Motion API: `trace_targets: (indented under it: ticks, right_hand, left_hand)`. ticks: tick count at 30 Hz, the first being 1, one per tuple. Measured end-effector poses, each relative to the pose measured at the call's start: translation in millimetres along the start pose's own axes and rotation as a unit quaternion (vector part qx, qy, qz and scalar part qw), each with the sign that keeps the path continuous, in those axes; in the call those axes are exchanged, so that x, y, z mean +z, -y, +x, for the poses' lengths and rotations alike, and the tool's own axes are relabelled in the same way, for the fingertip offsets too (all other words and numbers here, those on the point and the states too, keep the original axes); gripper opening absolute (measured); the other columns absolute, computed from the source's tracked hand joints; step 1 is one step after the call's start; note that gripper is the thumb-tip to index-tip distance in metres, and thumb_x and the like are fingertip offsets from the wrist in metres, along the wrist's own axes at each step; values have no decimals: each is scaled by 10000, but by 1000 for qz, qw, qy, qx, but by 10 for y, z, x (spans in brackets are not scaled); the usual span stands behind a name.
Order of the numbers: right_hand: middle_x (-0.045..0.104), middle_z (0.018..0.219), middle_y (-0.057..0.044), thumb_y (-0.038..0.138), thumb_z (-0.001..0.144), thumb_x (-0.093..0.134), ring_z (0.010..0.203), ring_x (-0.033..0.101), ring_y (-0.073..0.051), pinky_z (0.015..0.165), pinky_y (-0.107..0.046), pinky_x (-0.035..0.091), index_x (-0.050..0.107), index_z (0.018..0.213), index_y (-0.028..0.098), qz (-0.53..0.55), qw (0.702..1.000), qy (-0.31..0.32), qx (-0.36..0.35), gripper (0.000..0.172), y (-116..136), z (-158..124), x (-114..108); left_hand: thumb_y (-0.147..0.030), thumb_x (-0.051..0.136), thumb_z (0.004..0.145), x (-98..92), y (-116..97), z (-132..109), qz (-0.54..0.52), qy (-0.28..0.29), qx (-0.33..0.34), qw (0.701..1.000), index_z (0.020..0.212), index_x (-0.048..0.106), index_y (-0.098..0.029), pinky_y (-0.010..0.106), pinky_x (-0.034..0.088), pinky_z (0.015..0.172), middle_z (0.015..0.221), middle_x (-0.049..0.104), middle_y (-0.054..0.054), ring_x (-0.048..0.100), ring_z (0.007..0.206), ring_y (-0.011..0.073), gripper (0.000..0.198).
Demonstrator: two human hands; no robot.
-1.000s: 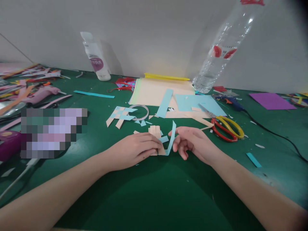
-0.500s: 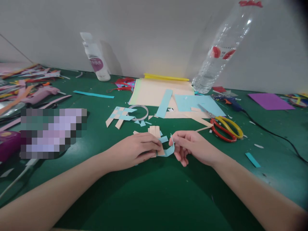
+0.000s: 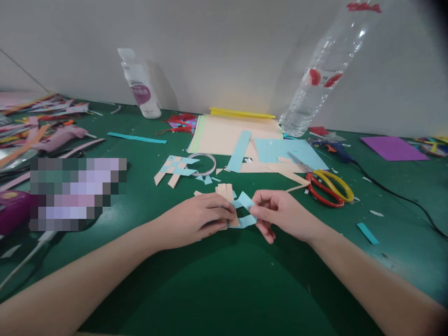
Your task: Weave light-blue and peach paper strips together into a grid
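Observation:
Low over the green table, a small weave of peach and light-blue paper strips (image 3: 224,190) lies mostly under my left hand (image 3: 199,216). That hand's fingers press together on the weave's right side, by a peach strip. My right hand (image 3: 276,212) pinches a light-blue paper strip (image 3: 245,222) between thumb and fingers; the strip is folded back on itself, its end pointing up and left. A second light-blue strip end sticks out just above it. Behind my left hand lies another woven blue-and-peach paper piece (image 3: 174,166), touching a roll of clear tape (image 3: 214,163).
Scissors (image 3: 327,186) with red and yellow handles lie right of my right hand, on paper sheets (image 3: 290,149). A plastic water bottle (image 3: 320,79) and a white bottle (image 3: 140,88) stand at the wall. A phone (image 3: 79,191), glue gun (image 3: 63,136) and paper strips crowd the left.
The blue strip's end, upright before, is now bent over toward the left with its flat face showing. My right thumb presses at the fold. My left hand stays in place.

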State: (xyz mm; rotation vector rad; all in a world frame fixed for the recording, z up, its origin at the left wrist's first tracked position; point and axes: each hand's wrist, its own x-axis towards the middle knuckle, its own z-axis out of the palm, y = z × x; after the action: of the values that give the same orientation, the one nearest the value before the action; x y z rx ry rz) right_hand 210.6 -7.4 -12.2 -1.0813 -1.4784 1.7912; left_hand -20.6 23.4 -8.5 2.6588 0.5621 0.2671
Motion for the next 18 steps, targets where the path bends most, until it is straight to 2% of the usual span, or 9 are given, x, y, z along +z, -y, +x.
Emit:
trace_targets:
  ticks: [5, 9, 13, 16, 18]
  right_hand:
    - [558, 430, 72, 342, 793, 638, 342, 511, -52, 376, -148, 390, 514, 712, 180, -19, 1000, -4, -6, 220, 3, -3, -6]
    - [580, 441, 63, 369, 805, 620, 341, 515, -59, 370, -153, 390, 551, 757, 180, -22, 1000, 2, -2, 207, 9, 2, -4]
    - [594, 473, 44, 444, 825, 571, 375, 538, -66, 387, -161, 388, 536, 702, 173, -36, 999, -3, 6, 300, -1, 19, -14]
    - [550, 444, 45, 517, 850, 490, 370, 511, -56, 379, -157, 347, 532, 664, 166, -58, 998, -30, 23, 399, 0, 22, -21]
    - [523, 442, 49, 528, 848, 484, 371, 482, -51, 387, -164, 334, 529, 654, 167, -74, 996, -40, 28, 412, 11, 15, -23]
  left_hand:
    - [-182, 452, 917, 6, 9, -8, -4, 2, -7, 1000, 1068, 601, -217, 301, 387, 907, 1164, 579, 46, 515, 1081, 172, 215]
    - [-199, 456, 915, 24, 11, -22, 5, -2, -13, 1000, 1091, 574, -205, 315, 390, 919, 1177, 574, 58, 500, 1112, 187, 211]
    - [-202, 473, 905, 35, 14, -40, 11, 3, -30, 999, 1138, 528, -212, 331, 406, 903, 1234, 538, 71, 497, 1127, 201, 240]
    - [-206, 485, 899, 35, 19, -46, 6, -18, -20, 1000, 1218, 466, -208, 332, 411, 896, 1211, 555, 85, 509, 1111, 206, 319]
    - [-198, 481, 899, 30, 17, -41, -4, -24, -12, 1000, 1155, 508, -202, 322, 417, 881, 1159, 581, 79, 528, 1073, 200, 257]
